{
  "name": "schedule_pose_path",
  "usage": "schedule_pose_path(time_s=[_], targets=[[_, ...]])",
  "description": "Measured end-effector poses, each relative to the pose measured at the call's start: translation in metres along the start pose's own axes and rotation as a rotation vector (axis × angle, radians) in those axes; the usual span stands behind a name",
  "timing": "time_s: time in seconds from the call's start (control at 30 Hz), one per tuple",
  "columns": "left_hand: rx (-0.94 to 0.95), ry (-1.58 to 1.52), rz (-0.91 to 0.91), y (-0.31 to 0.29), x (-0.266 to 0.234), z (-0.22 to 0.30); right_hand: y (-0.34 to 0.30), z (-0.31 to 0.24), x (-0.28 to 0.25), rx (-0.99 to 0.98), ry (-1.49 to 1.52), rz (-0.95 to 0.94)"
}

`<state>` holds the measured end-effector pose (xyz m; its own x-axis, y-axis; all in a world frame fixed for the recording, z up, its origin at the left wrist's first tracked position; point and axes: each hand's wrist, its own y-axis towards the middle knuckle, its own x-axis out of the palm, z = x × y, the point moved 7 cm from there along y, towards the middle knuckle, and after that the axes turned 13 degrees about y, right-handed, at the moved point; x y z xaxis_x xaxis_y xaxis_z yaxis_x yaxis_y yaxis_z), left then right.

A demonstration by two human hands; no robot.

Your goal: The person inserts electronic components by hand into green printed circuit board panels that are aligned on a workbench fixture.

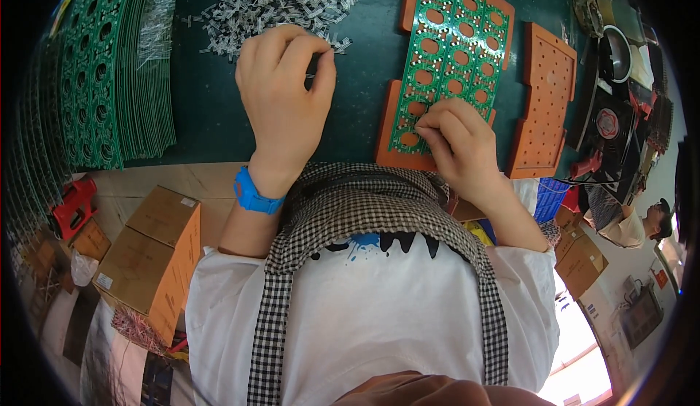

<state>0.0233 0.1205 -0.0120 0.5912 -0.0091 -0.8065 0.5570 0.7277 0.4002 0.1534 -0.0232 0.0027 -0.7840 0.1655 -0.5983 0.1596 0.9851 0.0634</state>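
My left hand (284, 92), a blue wristband (255, 191) at its wrist, is at the near edge of a heap of small clear-and-dark leaded parts (284, 1). Its thumb and forefinger are drawn together; a small part shows in the gap below them, and I cannot tell if it is held. My right hand (461, 143) pinches over the near end of a green circuit board panel (446, 59) with rows of oval holes. Whatever sits in that pinch is too small to name. The panel lies on an orange fixture plate (390, 132).
Stacked green circuit board panels (120, 70) stand at the left of the dark green table (211, 125). A second orange plate (543, 99) with small holes lies to the right. Below are cardboard boxes (149, 249), a red tool-like object (75, 205) and a blue basket (552, 199). Another person (631, 227) is far right.
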Motion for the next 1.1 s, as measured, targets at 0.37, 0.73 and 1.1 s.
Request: schedule_pose_path(time_s=[0.37, 0.73, 1.1], targets=[[-0.502, -1.107, -0.361, -0.029, 0.025, 0.014, -0.004, -0.014, -0.005, -0.209, -0.057, 0.039], [-0.45, -1.13, -0.477, -0.033, 0.025, 0.03, 0.035, -0.001, -0.006, 0.079, 0.463, 0.058], [-0.144, -0.487, -0.167, -0.005, 0.011, 0.005, -0.02, 0.019, -0.032, 0.156, 0.116, 0.008]])
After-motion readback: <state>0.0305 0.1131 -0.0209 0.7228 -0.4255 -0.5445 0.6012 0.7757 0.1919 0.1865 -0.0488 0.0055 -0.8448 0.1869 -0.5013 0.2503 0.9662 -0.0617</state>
